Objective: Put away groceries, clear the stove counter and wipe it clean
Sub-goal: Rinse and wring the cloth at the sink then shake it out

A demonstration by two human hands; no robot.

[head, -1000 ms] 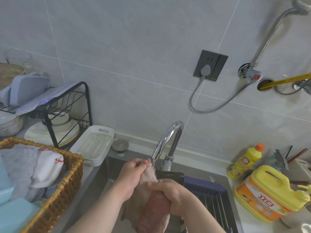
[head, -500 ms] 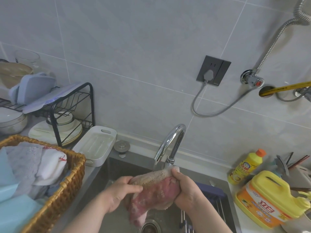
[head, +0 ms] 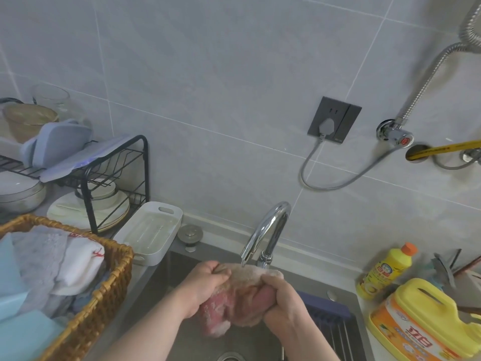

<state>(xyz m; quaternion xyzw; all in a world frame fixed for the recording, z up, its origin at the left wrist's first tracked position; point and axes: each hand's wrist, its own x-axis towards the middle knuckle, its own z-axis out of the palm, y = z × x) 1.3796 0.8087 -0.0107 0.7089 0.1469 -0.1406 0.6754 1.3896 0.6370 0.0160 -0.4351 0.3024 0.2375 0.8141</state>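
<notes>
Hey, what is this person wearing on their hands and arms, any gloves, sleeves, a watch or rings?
Nothing shows. The left hand and right hand are bare: no gloves, no rings that I can see. The left forearm and right forearm are uncovered to the picture's edge, with no sleeve, watch or bracelet in view.

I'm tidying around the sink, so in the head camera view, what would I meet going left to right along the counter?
wicker basket, white tray, sink stopper, left hand, cloth, right hand, small yellow bottle, large yellow jug
</notes>
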